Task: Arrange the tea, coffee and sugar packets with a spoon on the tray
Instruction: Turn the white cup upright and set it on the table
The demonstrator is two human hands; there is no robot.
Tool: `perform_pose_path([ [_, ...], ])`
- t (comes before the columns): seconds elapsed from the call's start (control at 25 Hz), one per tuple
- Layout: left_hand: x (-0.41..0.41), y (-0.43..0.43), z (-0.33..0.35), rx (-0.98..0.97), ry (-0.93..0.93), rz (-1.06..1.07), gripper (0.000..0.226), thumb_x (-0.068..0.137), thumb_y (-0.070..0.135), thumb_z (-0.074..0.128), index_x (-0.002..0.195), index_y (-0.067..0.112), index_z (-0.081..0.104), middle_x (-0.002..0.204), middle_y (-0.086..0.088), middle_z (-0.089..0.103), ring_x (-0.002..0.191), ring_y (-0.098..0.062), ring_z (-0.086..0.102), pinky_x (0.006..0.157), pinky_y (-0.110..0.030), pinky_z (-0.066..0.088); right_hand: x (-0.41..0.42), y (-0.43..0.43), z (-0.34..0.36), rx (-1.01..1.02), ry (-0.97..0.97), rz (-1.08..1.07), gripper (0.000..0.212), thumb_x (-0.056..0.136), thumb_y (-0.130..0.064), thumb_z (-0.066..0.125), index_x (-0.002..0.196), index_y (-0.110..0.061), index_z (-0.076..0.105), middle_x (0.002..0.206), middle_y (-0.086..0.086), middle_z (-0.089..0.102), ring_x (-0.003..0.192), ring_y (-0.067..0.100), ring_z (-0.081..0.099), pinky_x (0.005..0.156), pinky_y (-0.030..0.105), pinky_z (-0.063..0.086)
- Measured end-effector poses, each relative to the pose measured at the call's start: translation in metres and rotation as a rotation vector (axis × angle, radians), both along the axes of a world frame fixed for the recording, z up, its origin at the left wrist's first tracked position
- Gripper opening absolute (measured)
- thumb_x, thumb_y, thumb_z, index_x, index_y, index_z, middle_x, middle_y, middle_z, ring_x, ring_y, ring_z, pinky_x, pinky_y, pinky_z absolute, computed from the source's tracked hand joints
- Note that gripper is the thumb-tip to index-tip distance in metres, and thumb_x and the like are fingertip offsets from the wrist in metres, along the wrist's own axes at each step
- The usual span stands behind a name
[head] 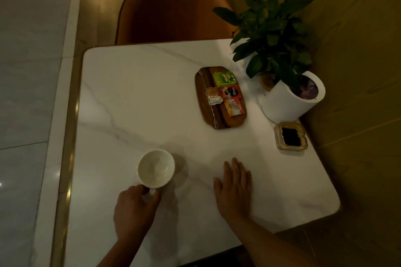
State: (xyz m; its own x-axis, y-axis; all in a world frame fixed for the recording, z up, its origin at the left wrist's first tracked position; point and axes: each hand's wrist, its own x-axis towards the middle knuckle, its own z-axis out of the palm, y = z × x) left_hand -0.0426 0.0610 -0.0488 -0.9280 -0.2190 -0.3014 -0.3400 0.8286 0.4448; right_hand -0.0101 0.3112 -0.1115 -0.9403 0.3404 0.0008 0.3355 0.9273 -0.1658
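Note:
A wooden tray (pixel 201 102) lies on the white marble table (pixel 134 97), right of centre. On it sit a green tea packet (pixel 224 78), a red coffee packet (pixel 230 92), an orange creamer packet (pixel 234 107) and small sugar packets (pixel 213 96). A metal spoon (pixel 210 104) runs lengthwise along the tray's left side. My left hand (pixel 134 210) grips the handle of an empty white cup (pixel 156 168) near the table's front. My right hand (pixel 235 186) rests flat on the table, fingers spread, holding nothing.
A potted plant in a white pot (pixel 290 99) stands at the table's right edge, beside the tray. A glass ashtray (pixel 290 136) sits in front of it. An orange chair (pixel 173 8) is at the far side. A wall runs along the right.

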Motion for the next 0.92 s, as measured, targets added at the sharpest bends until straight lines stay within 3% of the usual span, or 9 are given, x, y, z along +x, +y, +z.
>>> perform_pose_path([
  [0.28,-0.007,-0.016,0.005,0.121,-0.028,0.046,0.027,0.084,0.058,0.065,0.071,0.034,0.068,0.072,0.009,0.064,0.067,-0.019,0.059,0.061,-0.031,0.047,0.001,-0.004,-0.002,-0.006,-0.002,-0.03,0.058,0.092,-0.047,0.045,0.141,-0.016,0.047,0.155,0.012,0.038,0.142,0.031,0.034,0.117,0.052,0.024],
  [0.52,-0.023,-0.044,0.001,0.133,-0.02,-0.146,0.023,0.089,0.051,0.065,0.081,0.031,0.073,0.076,0.004,0.072,0.072,-0.022,0.064,0.064,-0.032,0.045,0.003,-0.005,-0.002,-0.012,0.035,-0.061,0.057,0.092,-0.046,0.046,0.143,-0.018,0.046,0.156,0.009,0.037,0.144,0.028,0.031,0.119,0.051,0.022],
  [0.72,-0.04,-0.059,-0.003,0.248,0.031,-0.103,0.014,0.092,0.032,0.069,0.09,0.021,0.078,0.07,0.005,0.068,0.07,-0.02,0.061,0.068,-0.034,0.042,0.0,-0.007,-0.002,0.001,0.025,-0.063,0.058,0.092,-0.047,0.045,0.144,-0.02,0.044,0.157,0.008,0.036,0.145,0.027,0.03,0.12,0.049,0.022],
  [0.92,-0.06,-0.05,0.003,0.362,0.116,-0.139,0.022,0.089,0.038,0.07,0.067,0.039,0.068,0.06,0.014,0.068,0.063,-0.005,0.062,0.059,-0.024,0.046,0.001,-0.003,-0.008,0.015,0.043,-0.063,0.058,0.093,-0.048,0.043,0.144,-0.021,0.042,0.157,0.007,0.034,0.145,0.026,0.029,0.12,0.049,0.021],
])
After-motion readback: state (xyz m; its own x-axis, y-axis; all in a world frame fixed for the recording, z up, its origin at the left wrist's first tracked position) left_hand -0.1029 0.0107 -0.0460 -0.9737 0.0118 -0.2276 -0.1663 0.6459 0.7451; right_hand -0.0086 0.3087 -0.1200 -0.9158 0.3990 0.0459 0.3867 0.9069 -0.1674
